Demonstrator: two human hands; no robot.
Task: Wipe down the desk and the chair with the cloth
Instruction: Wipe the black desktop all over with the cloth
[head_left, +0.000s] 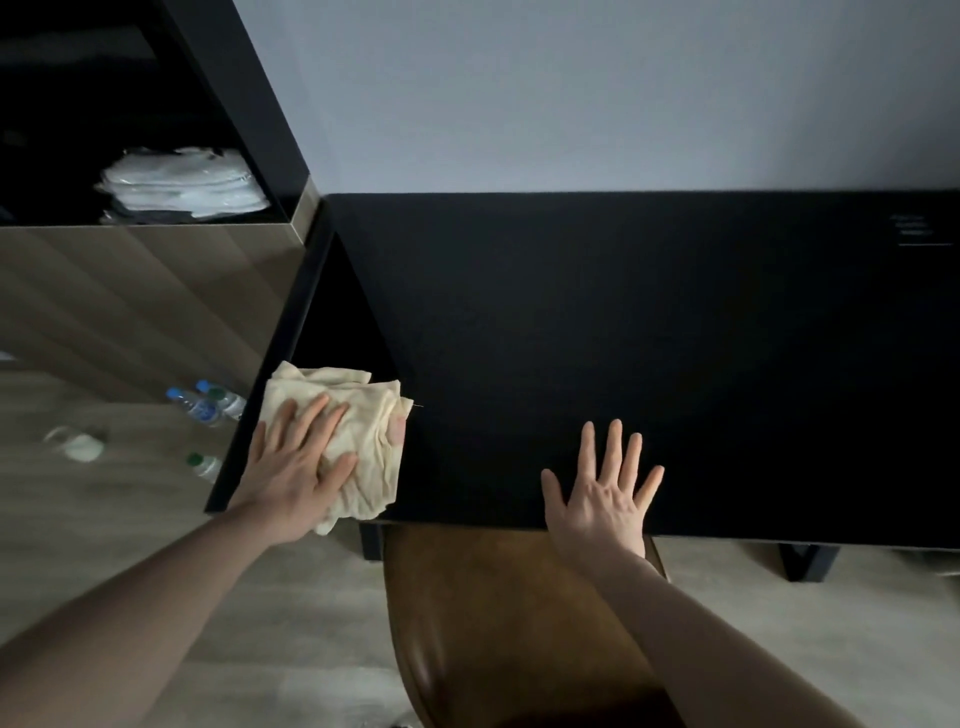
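A person's left hand (298, 467) presses a cream cloth (358, 431) flat, fingers extended, onto the near left corner of the black desk (623, 338); well right of it, the right hand (605, 493) rests open, bracing. Even pressure and overlapping strokes would serve best.

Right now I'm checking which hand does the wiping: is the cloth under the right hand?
No, the cloth lies under the left hand, while the right hand rests flat on the bare desk.
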